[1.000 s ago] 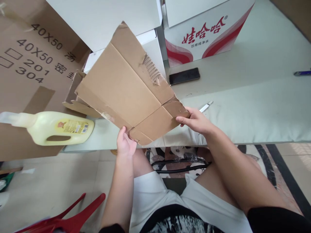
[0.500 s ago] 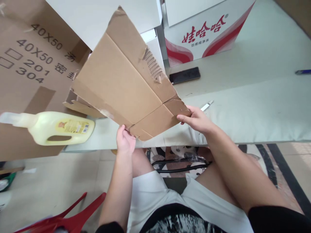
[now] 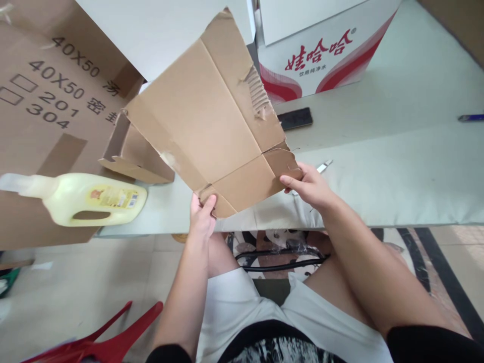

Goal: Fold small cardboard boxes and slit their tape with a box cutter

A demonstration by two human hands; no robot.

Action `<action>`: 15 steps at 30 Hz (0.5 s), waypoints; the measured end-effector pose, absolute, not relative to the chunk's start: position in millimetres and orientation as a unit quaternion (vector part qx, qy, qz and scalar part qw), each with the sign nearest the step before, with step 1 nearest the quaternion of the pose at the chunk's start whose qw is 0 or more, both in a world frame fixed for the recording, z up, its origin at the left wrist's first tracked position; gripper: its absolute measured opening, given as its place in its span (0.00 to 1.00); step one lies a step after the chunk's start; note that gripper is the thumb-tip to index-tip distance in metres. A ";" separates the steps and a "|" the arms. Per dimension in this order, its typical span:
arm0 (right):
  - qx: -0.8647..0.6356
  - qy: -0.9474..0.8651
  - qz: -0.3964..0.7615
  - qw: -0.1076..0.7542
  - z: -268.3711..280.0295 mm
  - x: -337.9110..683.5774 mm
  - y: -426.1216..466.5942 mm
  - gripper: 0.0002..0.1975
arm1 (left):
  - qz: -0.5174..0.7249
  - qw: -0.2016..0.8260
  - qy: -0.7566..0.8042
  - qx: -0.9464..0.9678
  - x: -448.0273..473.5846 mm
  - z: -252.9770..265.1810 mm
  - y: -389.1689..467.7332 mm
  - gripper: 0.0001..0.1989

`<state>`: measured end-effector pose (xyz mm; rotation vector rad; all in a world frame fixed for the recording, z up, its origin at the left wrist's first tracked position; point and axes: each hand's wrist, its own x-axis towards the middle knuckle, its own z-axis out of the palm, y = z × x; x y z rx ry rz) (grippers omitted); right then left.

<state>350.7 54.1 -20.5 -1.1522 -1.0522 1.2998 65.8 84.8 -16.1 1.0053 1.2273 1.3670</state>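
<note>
A creased brown cardboard sheet (image 3: pixel 212 111) is held up above the table, tilted, its far corner pointing away from me. One edge is torn, baring the corrugation. My left hand (image 3: pixel 202 214) is closed on its near left corner, thumb on top. At the near right corner my right hand (image 3: pixel 308 186) pinches the sheet between thumb and fingers. A white utility knife (image 3: pixel 324 166) lies on the table just beyond my right hand, partly hidden by it. Behind the sheet's left edge stands a small open cardboard box (image 3: pixel 141 156).
A pale yellow bottle (image 3: pixel 94 199) lies at the table's left edge, before a big printed carton (image 3: pixel 49 116). Behind are a black phone (image 3: pixel 298 118) and a white-and-red box (image 3: pixel 321 63). A blue pen-like object (image 3: pixel 471 118) lies far right. A red plastic piece (image 3: pixel 113 335) stands below left.
The cardboard sheet has shifted right, uncovering more of the small box and covering part of the phone. My left thumb has come over onto the sheet's top face.
</note>
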 end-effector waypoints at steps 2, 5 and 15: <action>-0.480 -0.436 0.549 0.528 -19.5 350.3 54.2 0.30 | 0.560 0.498 0.505 0.428 69.2 -11.4 83.0 0.31; -0.469 -0.423 0.565 0.531 -18.4 348.8 54.1 0.30 | 0.566 0.498 0.502 0.424 73.1 -4.9 81.2 0.33; -0.384 -0.412 0.620 0.547 -18.6 347.3 48.0 0.28 | 0.604 0.487 0.456 0.436 101.2 25.5 81.3 0.39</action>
